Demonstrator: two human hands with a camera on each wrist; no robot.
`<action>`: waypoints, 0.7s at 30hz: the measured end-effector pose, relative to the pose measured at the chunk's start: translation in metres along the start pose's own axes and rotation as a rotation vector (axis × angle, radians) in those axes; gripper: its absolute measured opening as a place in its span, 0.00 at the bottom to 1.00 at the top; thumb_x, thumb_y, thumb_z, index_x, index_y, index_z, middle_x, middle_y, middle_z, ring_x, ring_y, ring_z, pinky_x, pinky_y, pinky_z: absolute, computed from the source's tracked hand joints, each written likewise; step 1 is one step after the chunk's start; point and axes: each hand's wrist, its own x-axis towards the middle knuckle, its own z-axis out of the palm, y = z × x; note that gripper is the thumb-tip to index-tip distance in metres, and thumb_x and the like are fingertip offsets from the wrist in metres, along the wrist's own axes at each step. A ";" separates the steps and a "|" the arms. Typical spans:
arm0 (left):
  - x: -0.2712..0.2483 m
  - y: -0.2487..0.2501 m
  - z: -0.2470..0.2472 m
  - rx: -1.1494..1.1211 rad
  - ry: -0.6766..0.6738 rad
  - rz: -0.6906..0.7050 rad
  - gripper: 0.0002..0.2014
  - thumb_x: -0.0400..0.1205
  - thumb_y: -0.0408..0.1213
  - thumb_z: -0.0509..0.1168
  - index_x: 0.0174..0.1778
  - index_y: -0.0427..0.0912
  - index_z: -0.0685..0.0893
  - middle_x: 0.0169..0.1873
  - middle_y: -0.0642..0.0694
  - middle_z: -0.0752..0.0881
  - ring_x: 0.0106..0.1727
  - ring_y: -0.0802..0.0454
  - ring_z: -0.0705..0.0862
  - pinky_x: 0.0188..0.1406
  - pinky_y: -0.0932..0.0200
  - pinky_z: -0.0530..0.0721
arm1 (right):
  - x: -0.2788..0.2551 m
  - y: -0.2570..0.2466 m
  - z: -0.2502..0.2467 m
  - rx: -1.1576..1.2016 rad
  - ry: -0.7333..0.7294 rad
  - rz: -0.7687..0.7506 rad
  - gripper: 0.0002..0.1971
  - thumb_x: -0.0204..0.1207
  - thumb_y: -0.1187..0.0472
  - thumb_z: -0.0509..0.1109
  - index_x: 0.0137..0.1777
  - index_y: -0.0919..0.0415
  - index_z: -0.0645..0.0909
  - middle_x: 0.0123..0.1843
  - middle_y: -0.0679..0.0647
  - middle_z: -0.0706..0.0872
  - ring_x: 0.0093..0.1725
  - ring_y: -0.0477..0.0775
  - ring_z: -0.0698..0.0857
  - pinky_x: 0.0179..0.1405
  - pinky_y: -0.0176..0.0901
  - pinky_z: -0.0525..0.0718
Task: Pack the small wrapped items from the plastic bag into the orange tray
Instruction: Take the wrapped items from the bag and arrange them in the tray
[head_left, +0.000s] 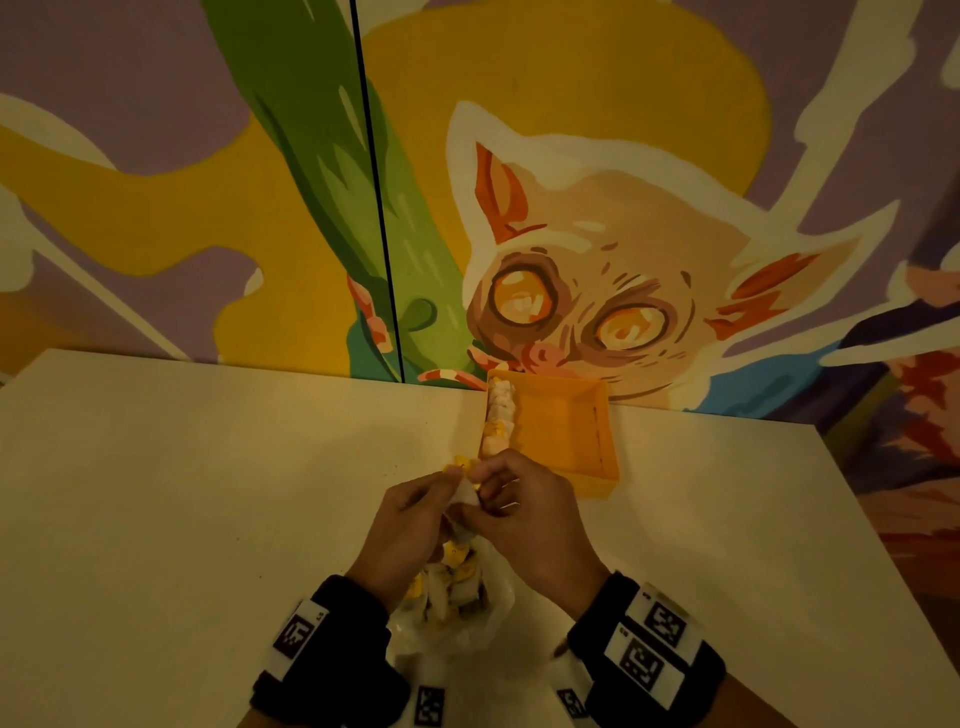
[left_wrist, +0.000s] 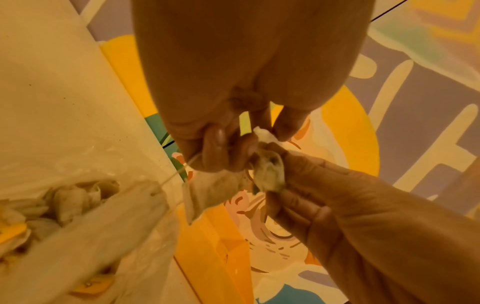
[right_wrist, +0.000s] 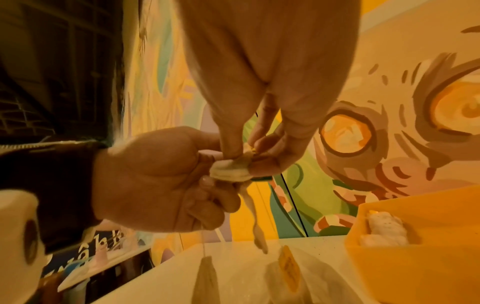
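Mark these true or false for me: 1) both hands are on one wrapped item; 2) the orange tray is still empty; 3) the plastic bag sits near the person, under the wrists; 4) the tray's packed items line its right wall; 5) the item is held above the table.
1) True: the left hand and right hand both pinch one wrapped item.
2) False: the orange tray already holds a row of packed items.
3) True: the plastic bag, with more items inside, lies between the wrists.
4) False: they line the left wall.
5) True: it is lifted clear of the table.
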 end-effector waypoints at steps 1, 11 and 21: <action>0.000 0.000 0.000 -0.017 0.012 -0.001 0.17 0.85 0.45 0.62 0.40 0.37 0.88 0.28 0.40 0.69 0.26 0.51 0.64 0.27 0.57 0.60 | 0.000 0.000 -0.001 0.010 0.002 0.012 0.12 0.66 0.59 0.83 0.45 0.50 0.83 0.35 0.47 0.85 0.35 0.42 0.84 0.33 0.32 0.84; 0.001 0.005 -0.010 0.013 0.075 0.081 0.15 0.85 0.41 0.64 0.32 0.45 0.87 0.26 0.50 0.78 0.22 0.56 0.68 0.21 0.63 0.64 | 0.004 0.004 -0.011 0.217 -0.044 0.127 0.10 0.73 0.65 0.78 0.52 0.53 0.88 0.37 0.47 0.89 0.40 0.43 0.89 0.43 0.35 0.87; 0.003 0.014 -0.017 0.430 -0.193 0.239 0.14 0.88 0.33 0.57 0.44 0.29 0.84 0.23 0.60 0.78 0.21 0.64 0.70 0.27 0.69 0.68 | 0.010 0.015 0.001 0.133 -0.018 0.106 0.09 0.75 0.54 0.76 0.54 0.43 0.86 0.45 0.45 0.86 0.45 0.50 0.88 0.46 0.50 0.89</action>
